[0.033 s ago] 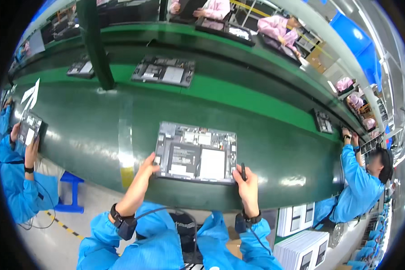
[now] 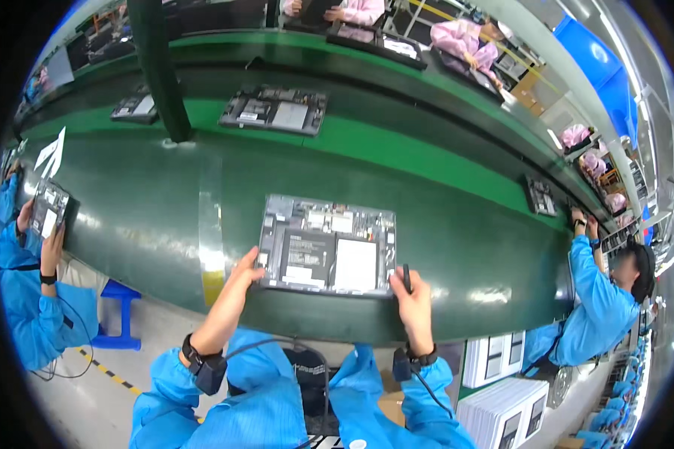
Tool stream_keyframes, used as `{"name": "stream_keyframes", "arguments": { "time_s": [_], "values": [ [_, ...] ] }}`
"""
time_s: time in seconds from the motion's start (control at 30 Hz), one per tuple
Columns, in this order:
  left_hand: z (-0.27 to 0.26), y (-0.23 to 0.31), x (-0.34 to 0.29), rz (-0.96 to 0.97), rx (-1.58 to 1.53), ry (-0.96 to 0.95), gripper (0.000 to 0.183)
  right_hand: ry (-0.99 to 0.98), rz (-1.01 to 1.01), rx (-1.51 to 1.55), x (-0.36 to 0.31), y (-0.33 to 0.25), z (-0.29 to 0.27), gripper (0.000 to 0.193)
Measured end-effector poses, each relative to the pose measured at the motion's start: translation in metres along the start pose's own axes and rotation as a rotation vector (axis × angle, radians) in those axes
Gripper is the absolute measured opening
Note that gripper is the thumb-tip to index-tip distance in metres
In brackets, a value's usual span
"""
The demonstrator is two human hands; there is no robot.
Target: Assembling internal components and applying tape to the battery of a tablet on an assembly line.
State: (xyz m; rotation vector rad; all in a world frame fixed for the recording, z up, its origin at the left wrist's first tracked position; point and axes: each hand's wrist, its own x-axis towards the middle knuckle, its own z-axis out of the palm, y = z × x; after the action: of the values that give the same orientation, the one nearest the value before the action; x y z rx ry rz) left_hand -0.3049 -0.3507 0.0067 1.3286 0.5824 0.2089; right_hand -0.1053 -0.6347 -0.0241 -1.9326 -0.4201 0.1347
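Little has moved since the earlier frame: in the head view, everything sits slightly higher. Your left hand (image 2: 241,278) grips the opened device (image 2: 328,251) by its left edge; your right hand (image 2: 416,298) grips its lower right corner and a dark tool (image 2: 407,278). Device is over the green bench (image 2: 472,258); contact unclear.

The worktop (image 2: 487,262) is showing dark green, a brighter green strip (image 2: 397,153) lining its far edge. Toward its near edge, the opened device (image 2: 328,243) is presenting dark grey and black, with one white panel (image 2: 356,264). Outside that edge, sleeves (image 2: 172,382) are appearing light blue; floor tape (image 2: 116,379) is displaying yellow-and-black stripes.
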Motion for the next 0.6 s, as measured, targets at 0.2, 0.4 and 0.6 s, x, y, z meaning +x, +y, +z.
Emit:
{"name": "stream_keyframes", "arguments": {
  "time_s": [0.2, 0.4, 0.6],
  "values": [
    [-0.009, 0.043, -0.031, 0.495, 0.737, -0.14, 0.061, 0.185, 0.002, 0.19, 0.002, -0.062, -0.046, 0.037],
    [0.04, 0.054, 0.034, 1.128, 1.336, -0.494, 0.052, -0.102, -0.141, 0.39, 0.083, -0.085, -0.03, 0.059],
    [0.038, 0.038, 0.077, 1.204, 1.477, -0.694, 0.057, -0.558, -0.034, 0.452, 0.118, -0.053, 0.013, 0.017]
  ]
}}
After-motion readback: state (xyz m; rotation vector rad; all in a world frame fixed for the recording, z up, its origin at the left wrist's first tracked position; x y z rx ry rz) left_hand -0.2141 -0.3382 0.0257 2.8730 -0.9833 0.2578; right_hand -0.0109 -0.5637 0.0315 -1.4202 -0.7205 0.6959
